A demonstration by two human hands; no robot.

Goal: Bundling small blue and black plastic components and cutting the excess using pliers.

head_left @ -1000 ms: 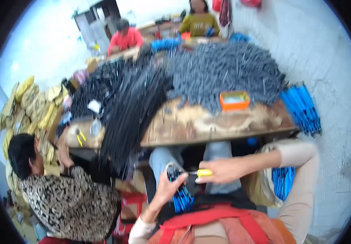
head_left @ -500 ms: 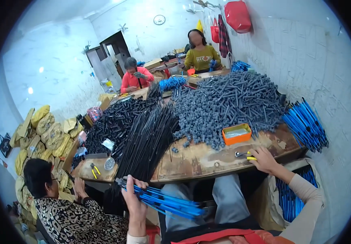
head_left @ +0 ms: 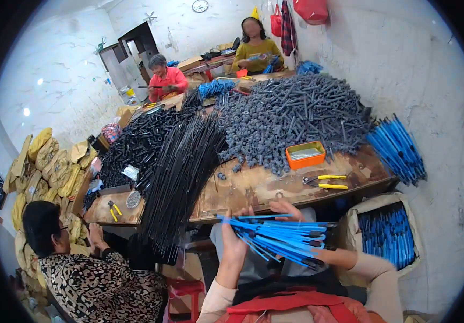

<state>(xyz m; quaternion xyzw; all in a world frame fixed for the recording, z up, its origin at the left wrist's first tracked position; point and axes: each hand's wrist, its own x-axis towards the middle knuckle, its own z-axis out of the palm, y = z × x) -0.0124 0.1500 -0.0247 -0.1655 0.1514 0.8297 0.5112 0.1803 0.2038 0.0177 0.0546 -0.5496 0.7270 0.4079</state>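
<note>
A loose bundle of thin blue rods with black parts (head_left: 283,236) lies crosswise in front of my lap. Around its left end my left hand (head_left: 234,246) is closed, thumb on the near side and fingertips showing beyond. My right hand (head_left: 290,211) passes beneath the bundle and bears its middle, with fingertips coming out past the far side; the rods hide its palm. On the table edge beyond, yellow-handled nippers (head_left: 333,186) lie with their handles apart.
Grey plastic pieces (head_left: 302,113) heap beside an orange box (head_left: 305,162). Long black rods (head_left: 181,177) overhang the table edge. More blue bundles lean at right (head_left: 396,151) and fill a sack (head_left: 385,237). A co-worker (head_left: 100,264) sits close at left; two people sit across.
My right hand has let go of the nippers, left them on the table and come to the bundle. My left hand has moved right with the bundle, which now lies more level.
</note>
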